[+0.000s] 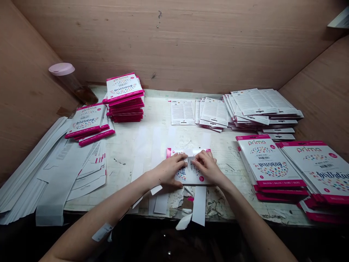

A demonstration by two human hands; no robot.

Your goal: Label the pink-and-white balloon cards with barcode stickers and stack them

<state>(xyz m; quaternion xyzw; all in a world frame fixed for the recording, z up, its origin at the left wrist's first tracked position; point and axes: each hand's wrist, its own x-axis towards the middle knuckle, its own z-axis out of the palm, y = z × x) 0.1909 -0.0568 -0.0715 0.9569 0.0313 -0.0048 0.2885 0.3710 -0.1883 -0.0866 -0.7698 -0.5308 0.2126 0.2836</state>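
Note:
A white and pink balloon package card point(191, 174) lies at the middle of the worn table point(128, 153), near its front edge. Both of my hands rest on it. My left hand point(170, 169) presses its left part with curled fingers. My right hand point(208, 167) pinches the card's upper middle, fingers bent and close together. Several white paper strips point(199, 209) lie under and in front of the card, some hanging over the edge.
Pink "prima" package stacks stand at back left point(125, 96), at left point(87, 122) and at right point(272, 165). Fanned white printed cards point(253, 105) lie at back right. A heap of white paper strips point(54, 171) fills the left. A pink-lidded bottle point(72, 82) leans on the plywood wall.

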